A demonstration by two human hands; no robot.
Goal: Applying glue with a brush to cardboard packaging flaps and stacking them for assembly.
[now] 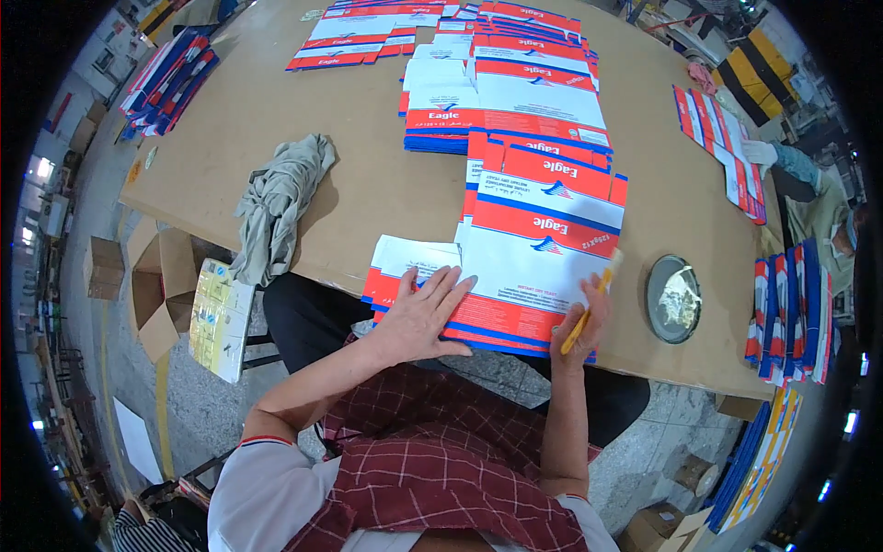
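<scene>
A stack of flat printed carton blanks [524, 262], red, white and blue, lies at the table's near edge in front of me. My left hand [428, 313] rests on its left part, palm down with fingers spread, near a white flap [418, 253]. Over the right edge of the top blank, my right hand [584, 322] is closed round a slim yellow brush [590, 308] that points up and away. To the right of that hand stands a round dark dish [655, 308] with whitish paste [679, 299] in it.
Further stacks of carton blanks [538, 92] cover the table's far middle. A crumpled grey cloth [285, 207] lies at left. Bundled blanks sit at far left [170, 83] and right [786, 313]. At right, another person's gloved hand [759, 154] touches fanned blanks [717, 138]. An open cardboard box [164, 285] stands left.
</scene>
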